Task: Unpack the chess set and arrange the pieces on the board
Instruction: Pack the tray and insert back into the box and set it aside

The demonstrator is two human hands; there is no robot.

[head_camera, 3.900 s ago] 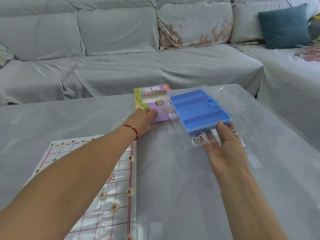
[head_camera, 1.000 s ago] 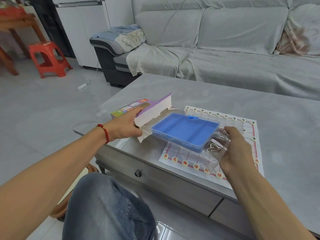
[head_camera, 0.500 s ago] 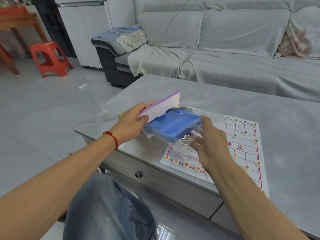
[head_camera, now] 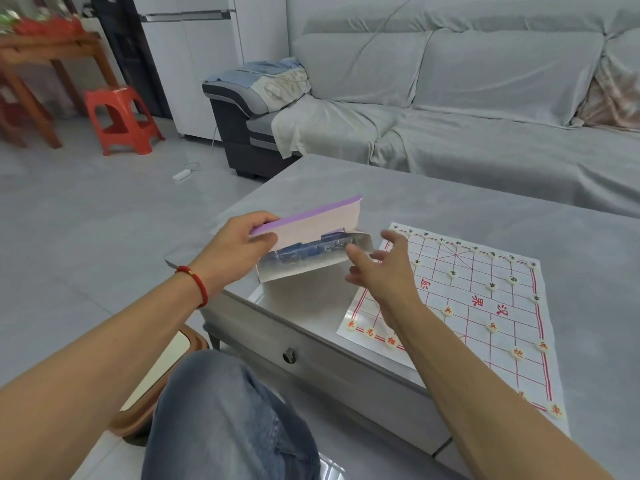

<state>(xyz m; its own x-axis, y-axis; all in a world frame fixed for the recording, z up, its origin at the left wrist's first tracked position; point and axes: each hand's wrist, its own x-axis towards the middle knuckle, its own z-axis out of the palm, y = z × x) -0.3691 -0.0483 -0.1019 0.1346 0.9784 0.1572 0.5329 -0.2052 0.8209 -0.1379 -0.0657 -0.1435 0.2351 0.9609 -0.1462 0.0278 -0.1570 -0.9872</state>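
My left hand (head_camera: 239, 249) grips a purple cardboard box (head_camera: 311, 223) above the table's near left corner, its open end facing me. A blue plastic tray (head_camera: 301, 252) in clear wrap sits almost wholly inside the box. Just right of the opening is my right hand (head_camera: 384, 268), fingers spread and holding nothing. On the table to the right lies a white paper chess board (head_camera: 485, 299) with red lines. Several round cream pieces (head_camera: 491, 327) stand on it along its edges and inner rows.
The grey table (head_camera: 450, 209) has a drawer with a knob (head_camera: 289, 356) on its near side. My knee in jeans (head_camera: 221, 410) is below it. A grey sofa (head_camera: 485, 98) stands behind, a red stool (head_camera: 119, 119) and wooden table at far left.
The blue tray has slid from mostly outside the box to almost fully inside it. My right hand has let go of the tray and opened beside the box mouth.
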